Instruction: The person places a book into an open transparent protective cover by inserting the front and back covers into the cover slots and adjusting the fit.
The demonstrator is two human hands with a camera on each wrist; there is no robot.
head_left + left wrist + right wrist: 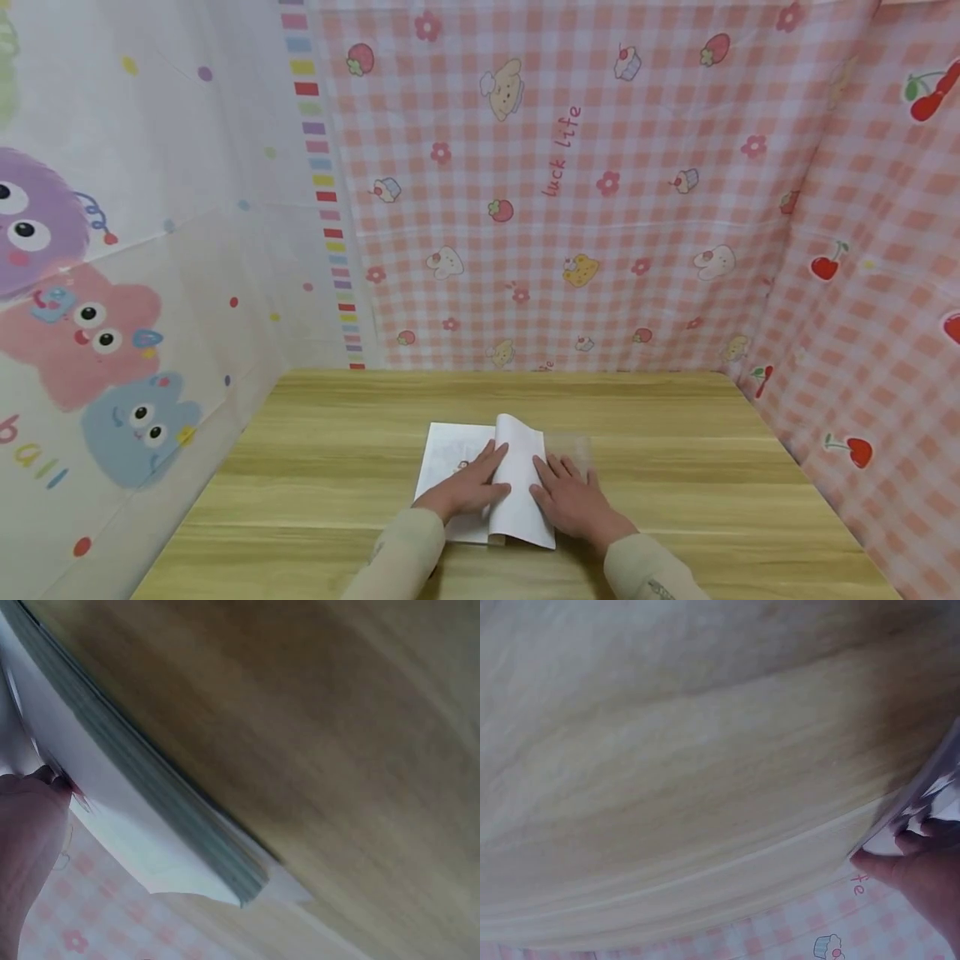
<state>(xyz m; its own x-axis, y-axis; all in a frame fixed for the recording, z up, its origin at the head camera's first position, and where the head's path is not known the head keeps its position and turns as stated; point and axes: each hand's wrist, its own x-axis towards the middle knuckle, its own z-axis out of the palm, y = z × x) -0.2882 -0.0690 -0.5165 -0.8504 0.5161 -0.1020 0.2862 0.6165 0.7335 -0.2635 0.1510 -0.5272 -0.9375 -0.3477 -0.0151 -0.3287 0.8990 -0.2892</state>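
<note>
A book (450,454) lies on the wooden table in the head view, with part of a small printed picture on its left page. A white sheet (519,500) stands curved up over its right part. My left hand (468,487) rests flat across the left page, fingertips touching the sheet's left side. With fingers spread, my right hand (573,500) lies at the sheet's right edge, over a clear plastic flap (583,450). In the left wrist view, the book's thick page edges (161,787) show beside my fingers. The right wrist view has my fingers against the clear film's edge.
The wood-grain table (315,467) spreads around the book on all sides. Behind it hangs a pink checked cloth (637,217), with a cherry-print cloth (885,350) at the right and a white cartoon cloth (225,275) at the left.
</note>
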